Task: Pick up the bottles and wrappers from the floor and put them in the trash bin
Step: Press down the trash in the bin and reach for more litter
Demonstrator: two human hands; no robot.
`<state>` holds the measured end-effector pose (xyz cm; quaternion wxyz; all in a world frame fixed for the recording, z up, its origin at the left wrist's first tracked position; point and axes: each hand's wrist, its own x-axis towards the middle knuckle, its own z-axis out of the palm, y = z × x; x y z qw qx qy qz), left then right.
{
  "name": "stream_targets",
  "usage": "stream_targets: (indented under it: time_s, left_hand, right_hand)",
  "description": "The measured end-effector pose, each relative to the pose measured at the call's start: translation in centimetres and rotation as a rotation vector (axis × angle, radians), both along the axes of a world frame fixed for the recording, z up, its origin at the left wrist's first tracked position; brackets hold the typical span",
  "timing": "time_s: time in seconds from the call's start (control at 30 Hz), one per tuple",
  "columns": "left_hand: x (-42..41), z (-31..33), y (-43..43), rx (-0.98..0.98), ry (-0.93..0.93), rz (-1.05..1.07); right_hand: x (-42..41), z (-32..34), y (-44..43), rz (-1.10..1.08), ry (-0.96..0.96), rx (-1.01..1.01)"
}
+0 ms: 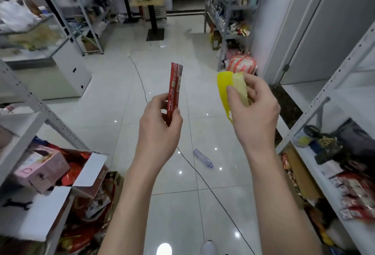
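My left hand (160, 125) is raised in front of me and grips a long red wrapper (175, 88) that stands upright above the fingers. Level with it on the right, my right hand (253, 108) holds a yellow wrapper (224, 90) pinched between thumb and fingers. A clear plastic bottle (203, 158) lies on its side on the white tiled floor below and between my hands. A small pale scrap (163, 46) lies on the floor far ahead. No trash bin is in view.
Metal shelves (324, 100) with goods line the right side, and more shelves and open cartons (60, 183) fill the left. A thin black cable (188, 163) runs along the floor. A striped bag (242, 64) sits by the right shelf. A table stand (155, 33) is ahead.
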<state>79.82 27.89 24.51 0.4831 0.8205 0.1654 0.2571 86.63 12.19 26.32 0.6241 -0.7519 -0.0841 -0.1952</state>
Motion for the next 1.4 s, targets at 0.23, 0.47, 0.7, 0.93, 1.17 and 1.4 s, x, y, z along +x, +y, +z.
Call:
stream_targets:
  time_s: [0.23, 0.47, 0.7, 0.93, 1.17, 1.4]
  left_hand:
    - [-9.1, -0.6, -2.1, 0.005, -0.006, -0.141]
    - [-17.5, -0.2, -8.4, 0.001, 0.035, -0.387]
    - [-25.9, 0.6, -21.1, 0.034, 0.004, -0.712]
    - [-38.4, -0.5, -37.5, 0.061, -0.033, -1.012]
    - [-52.0, -3.0, -51.1, 0.069, 0.041, -1.24]
    - [-57.0, -6.6, -57.9, 0.08, 0.151, -1.323]
  right_hand:
    - [-12.2, -0.3, -2.8, -0.125, 0.003, 0.015]
    - [-25.2, -0.7, -9.4, -0.346, 0.036, 0.032]
    - [-38.4, 0.3, -21.7, -0.698, -0.009, 0.069]
    - [-56.0, -0.2, -36.2, -1.005, -0.016, 0.069]
    - [-71.7, -1.5, -47.7, -1.219, 0.068, 0.078]
    - [-77.5, -4.5, -54.3, -1.304, 0.148, 0.104]
